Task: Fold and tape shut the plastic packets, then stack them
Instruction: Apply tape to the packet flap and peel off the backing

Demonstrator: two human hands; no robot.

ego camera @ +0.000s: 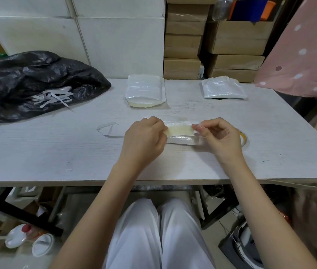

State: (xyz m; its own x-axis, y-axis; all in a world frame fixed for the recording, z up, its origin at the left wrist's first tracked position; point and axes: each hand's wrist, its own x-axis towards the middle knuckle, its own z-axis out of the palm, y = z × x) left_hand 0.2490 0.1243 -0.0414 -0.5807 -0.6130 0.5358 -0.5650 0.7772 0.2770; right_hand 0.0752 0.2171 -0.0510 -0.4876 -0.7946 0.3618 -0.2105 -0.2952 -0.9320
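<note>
At the centre of the white table (60, 152) lies a plastic packet (180, 133), white and crinkled, with a pale yellowish strip running across its upper face. The left hand (144, 138) grips the packet's left end, fingers curled over the edge so that the fingertips are hidden behind the knuckles. The right hand (219, 136) pinches the packet's right end between thumb and forefinger, where a bit of clear film shows at the fingertips (whether that film is tape or the packet's own flap cannot be told). The other fingers of the right hand are loosely curled.

At 12 o'clock from the held packet, toward the far edge of the table, sits a pile of packets (145, 91), flat and stacked one on another. At about 1 o'clock, well apart from the first pile, rests a second pile of packets (224, 88) near the far right corner. Just beside the right hand at 3 o'clock, a roll of tape (244, 139) peeks out, mostly hidden by the hand. At 9 o'clock from the left hand a loose curled white strip (108, 130) lies on the table. At 10 o'clock a black plastic bag (27, 80) slumps on the far left of the table, with white strips (54, 97) spilling from its mouth.
</note>
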